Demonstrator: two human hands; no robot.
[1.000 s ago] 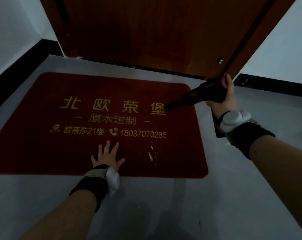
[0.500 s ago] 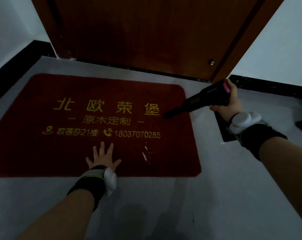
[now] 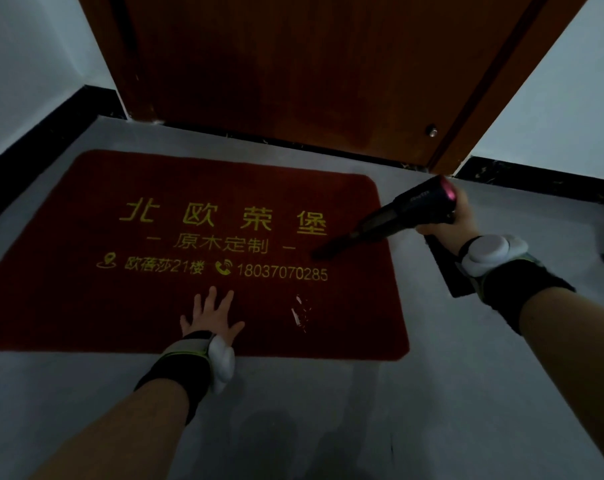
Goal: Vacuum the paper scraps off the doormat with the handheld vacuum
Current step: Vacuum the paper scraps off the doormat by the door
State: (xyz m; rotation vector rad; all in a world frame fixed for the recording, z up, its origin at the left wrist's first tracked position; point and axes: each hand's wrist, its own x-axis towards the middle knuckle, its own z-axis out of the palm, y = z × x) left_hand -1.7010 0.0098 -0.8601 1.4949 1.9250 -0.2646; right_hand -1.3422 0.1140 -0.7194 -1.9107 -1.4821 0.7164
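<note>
A few small white paper scraps [image 3: 298, 311] lie on the dark red rectangular doormat with yellow lettering [image 3: 86, 289], near its front edge and right of the left hand [image 3: 208, 315], which rests flat on the mat with fingers spread, holding nothing. The black handheld vacuum with a pink rear cap [image 3: 402, 213] slants down over the mat's right side — its narrow nozzle tip hovers beyond the scraps — with the right hand [image 3: 447, 221] wrapped around its handle. The mat lies on the grey floor [image 3: 328, 410] before a brown wooden door [image 3: 293, 64].

Left hand [image 3: 210, 315] flat on red doormat [image 3: 86, 306], right hand [image 3: 445, 220] gripping handheld vacuum [image 3: 397, 216] above paper scraps [image 3: 298, 313].
</note>
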